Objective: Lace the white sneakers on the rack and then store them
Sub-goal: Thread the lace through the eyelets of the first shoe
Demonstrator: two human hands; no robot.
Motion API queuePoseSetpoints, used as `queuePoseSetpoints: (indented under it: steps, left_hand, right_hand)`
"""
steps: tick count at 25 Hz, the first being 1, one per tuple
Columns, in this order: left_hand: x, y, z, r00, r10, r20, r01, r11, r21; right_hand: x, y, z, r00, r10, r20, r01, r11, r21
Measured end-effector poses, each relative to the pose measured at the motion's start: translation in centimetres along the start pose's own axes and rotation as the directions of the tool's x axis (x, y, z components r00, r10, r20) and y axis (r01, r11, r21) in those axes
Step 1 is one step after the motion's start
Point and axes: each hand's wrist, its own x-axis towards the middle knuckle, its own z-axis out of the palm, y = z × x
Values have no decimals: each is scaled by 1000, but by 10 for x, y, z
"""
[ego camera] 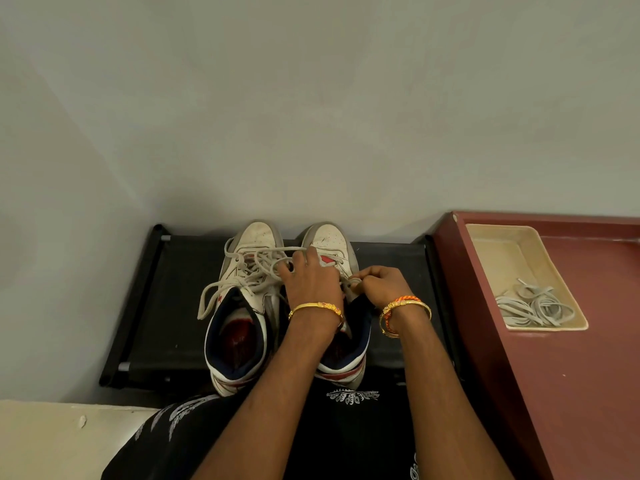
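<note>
Two white high-top sneakers with red and navy trim stand side by side on the black rack, toes toward the wall. The left sneaker has a loose white lace threaded through its eyelets, with ends trailing off its left side. My left hand lies over the tongue of the right sneaker, fingers curled around the lace there. My right hand pinches a lace end at that sneaker's right eyelets. Both hands hide most of the right sneaker's lacing.
A maroon surface adjoins the rack on the right and carries a cream tray holding a pile of spare white laces. A grey wall rises right behind the rack. Pale floor shows at the lower left.
</note>
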Motion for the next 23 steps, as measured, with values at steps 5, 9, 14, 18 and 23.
queuePoseSetpoints:
  steps: [5, 9, 14, 18, 23]
  left_hand:
    - [-5, -9, -17, 984, -121, -130, 71, 939, -338]
    - [-3, -40, -37, 820, -446, -358, 104, 732, -674]
    - [-1, -85, -67, 429, -857, -285, -258, 186, -948]
    - [-10, -95, -68, 502, -787, -358, 9, 418, -908]
    - [-31, -44, -50, 928, -346, -140, 264, 873, -410]
  right_hand:
    - [2, 1, 0, 1000, 20, -12, -20, 1000, 8]
    - [3, 2, 2, 999, 31, -11, -31, 999, 7]
    - [3, 4, 2, 999, 31, -23, -31, 999, 10]
    - [-7, -4, 4, 998, -56, -33, 53, 995, -84]
    - [-22, -14, 21, 890, -438, 130, 417, 663, -622]
